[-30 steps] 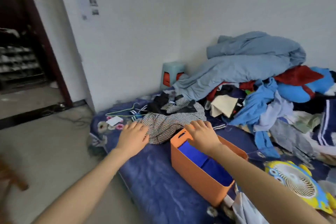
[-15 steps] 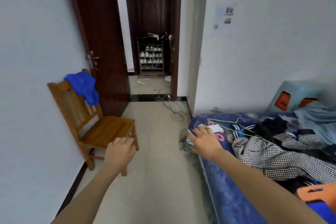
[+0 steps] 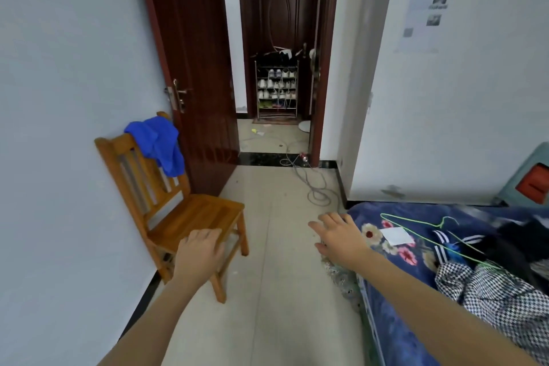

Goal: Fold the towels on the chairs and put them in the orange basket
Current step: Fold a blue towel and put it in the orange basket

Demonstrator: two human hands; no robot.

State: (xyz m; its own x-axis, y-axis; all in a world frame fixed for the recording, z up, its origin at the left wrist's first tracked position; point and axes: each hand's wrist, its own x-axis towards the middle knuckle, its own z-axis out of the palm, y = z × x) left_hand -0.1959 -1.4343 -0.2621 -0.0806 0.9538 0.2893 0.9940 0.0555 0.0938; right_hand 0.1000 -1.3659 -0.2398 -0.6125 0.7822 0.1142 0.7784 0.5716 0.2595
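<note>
Now | blue towel (image 3: 157,142) draped over wooden chair (image 3: 184,211) backrest | left hand (image 3: 200,252), right hand (image 3: 341,236) apart, fingers relaxed, holding nothing

Pale walls (image 3: 59,38) flank a beige tiled floor (image 3: 276,246). At twelve o'clock a dark wooden door (image 3: 193,68) stands open onto a shoe rack (image 3: 277,89). A floral-sheeted bed (image 3: 365,215) lies at four o'clock.

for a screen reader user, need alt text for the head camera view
A blue towel hangs over the back of a wooden chair by the wall. The left hand and right hand reach forward, open and empty, beside a clothes-strewn bed.
</note>
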